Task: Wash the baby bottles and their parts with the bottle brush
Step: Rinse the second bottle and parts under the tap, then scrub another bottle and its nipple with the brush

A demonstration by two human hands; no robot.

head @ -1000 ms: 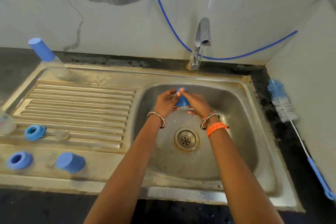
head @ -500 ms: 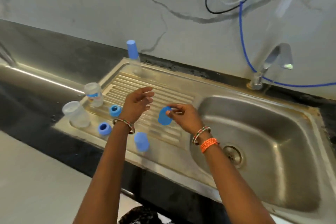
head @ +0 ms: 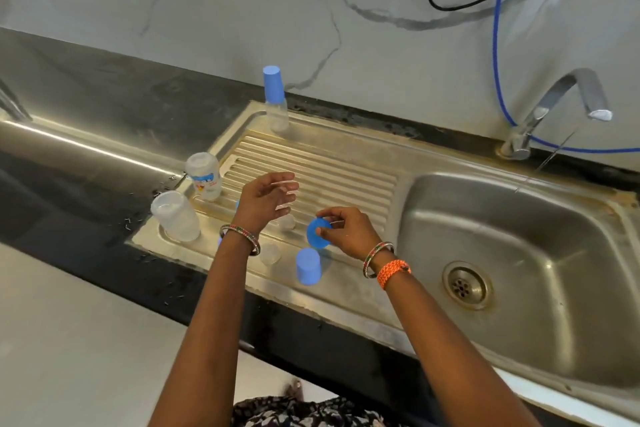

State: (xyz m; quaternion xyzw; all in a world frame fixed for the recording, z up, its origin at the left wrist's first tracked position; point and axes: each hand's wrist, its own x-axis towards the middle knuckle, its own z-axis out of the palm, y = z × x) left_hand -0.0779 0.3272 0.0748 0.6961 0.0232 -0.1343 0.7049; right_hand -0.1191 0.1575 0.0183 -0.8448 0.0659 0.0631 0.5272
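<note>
The right hand (head: 349, 230) forms the active grip: thumb and fingertips pinch the rim of a blue bottle cap (head: 317, 234), which is held tilted on edge above the ribbed drainboard (head: 329, 163), at the side nearest the basin. The left hand (head: 265, 199) hovers beside it, fingers relaxed and spread, grasping nothing; it is apart from the cap.

Just in front of the held cap, a second blue cap (head: 307, 266) stands mouth-down on the flat front edge of the drainboard. Two clear silicone teats (head: 270, 253) (head: 286, 221) rest between that cap and the left wrist. Blue parts are partly hidden behind the left wrist and cannot be identified.

At the left end of the drainboard, two clear baby bottles stand inverted: a plain bottle (head: 176, 217) at the front corner and a printed bottle (head: 204, 177) behind it. A capped bottle (head: 275, 99) with a blue cover stands upright at the rear edge, near the wall.

The sink basin (head: 554, 218) lies to the right of the right hand, with the drain strainer (head: 465, 284) in its floor and the tap (head: 561, 104) at the rear. The black table (head: 104, 107) surrounds the steel unit.
</note>
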